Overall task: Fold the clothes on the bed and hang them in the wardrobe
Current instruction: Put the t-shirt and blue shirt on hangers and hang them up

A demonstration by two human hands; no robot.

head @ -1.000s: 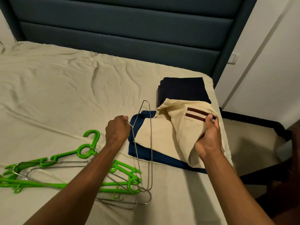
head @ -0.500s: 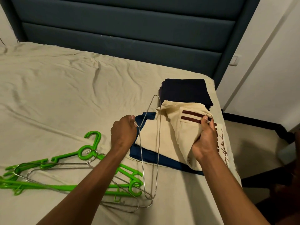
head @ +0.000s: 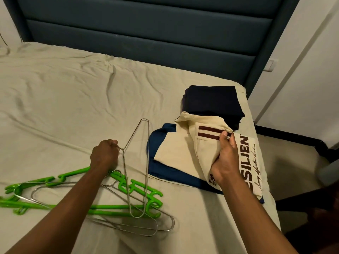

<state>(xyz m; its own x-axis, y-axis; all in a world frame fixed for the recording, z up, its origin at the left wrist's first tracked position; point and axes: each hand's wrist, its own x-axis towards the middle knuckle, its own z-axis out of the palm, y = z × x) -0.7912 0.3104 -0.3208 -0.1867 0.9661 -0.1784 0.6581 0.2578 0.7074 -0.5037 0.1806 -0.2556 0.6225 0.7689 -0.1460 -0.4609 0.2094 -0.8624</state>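
A cream shirt (head: 181, 143) with two maroon stripes and printed lettering lies folded on a blue garment (head: 157, 143) near the bed's right edge. My right hand (head: 225, 158) pinches the cream shirt's upper layer and lifts it. My left hand (head: 104, 155) grips a metal wire hanger (head: 139, 167) by its hook end, just left of the clothes, with the hanger's far end raised. A dark navy folded garment (head: 211, 101) sits behind the cream shirt.
Green plastic hangers (head: 55, 204) and more wire hangers (head: 143, 226) lie in a pile on the beige sheet (head: 73, 99) at the front left. A dark padded headboard (head: 146, 33) stands behind. The bed's right edge drops to the floor beside a white wall.
My left hand has drawn the wire hanger back to the left, away from the cream shirt. My right hand has pulled the shirt's top layer back further, showing the printed lettering.
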